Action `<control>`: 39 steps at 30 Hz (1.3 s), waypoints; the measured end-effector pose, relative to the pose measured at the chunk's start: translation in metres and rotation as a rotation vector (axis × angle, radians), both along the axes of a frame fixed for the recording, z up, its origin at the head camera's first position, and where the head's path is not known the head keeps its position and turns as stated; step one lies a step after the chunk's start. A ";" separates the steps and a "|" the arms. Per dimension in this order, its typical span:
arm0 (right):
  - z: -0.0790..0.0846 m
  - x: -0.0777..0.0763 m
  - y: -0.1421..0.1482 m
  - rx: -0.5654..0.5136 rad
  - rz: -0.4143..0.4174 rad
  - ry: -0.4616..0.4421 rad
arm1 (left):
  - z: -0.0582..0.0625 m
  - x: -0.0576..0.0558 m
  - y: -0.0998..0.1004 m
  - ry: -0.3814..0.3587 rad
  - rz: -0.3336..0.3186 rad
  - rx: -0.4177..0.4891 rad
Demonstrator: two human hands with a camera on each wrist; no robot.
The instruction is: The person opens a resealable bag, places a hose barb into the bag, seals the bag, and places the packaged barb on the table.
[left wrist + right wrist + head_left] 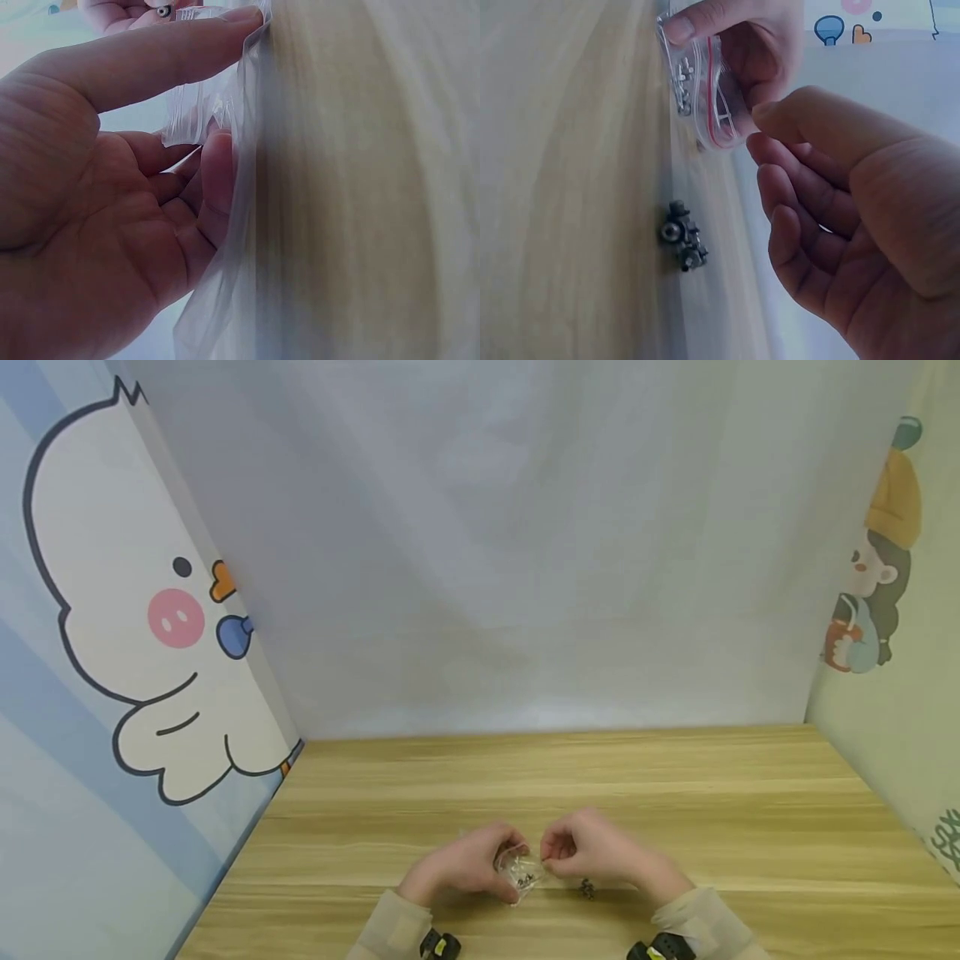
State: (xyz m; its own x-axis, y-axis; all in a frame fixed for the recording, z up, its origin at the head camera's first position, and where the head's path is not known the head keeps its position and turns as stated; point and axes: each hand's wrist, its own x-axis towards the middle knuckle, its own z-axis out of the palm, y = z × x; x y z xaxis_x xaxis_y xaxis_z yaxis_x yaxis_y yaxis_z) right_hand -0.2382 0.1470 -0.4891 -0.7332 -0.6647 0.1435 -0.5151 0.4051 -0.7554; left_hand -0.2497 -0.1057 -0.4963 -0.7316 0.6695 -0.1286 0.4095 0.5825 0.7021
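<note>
My left hand (474, 862) holds a small clear zip bag (516, 863) just above the table, its thumb on one face. Several small shiny screws (683, 82) lie inside the bag, whose red-lined mouth faces my right hand (592, 850). That hand is beside the opening with thumb and index finger together. Between them, in the left wrist view, a small dark screw (164, 10) shows its round socketed end; in the right wrist view the fingertips hide it. Under the right hand, a little heap of dark screws (682, 236) lies on the table.
The wood-grain table (555, 777) runs back to a pale cloth wall (525, 568). Side panels printed with a white duck (112, 552) and a cartoon figure in a hat (873, 610) stand at left and right. Dark straps circle both wrists.
</note>
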 end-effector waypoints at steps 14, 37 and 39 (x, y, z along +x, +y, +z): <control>-0.007 0.001 -0.011 -0.001 -0.083 0.064 | 0.001 0.001 0.000 -0.006 0.005 0.002; -0.003 0.004 -0.011 -0.011 -0.112 0.061 | 0.000 0.001 0.000 -0.031 0.018 0.005; -0.003 0.004 -0.011 -0.007 -0.112 0.057 | 0.001 0.002 0.000 -0.036 0.017 0.005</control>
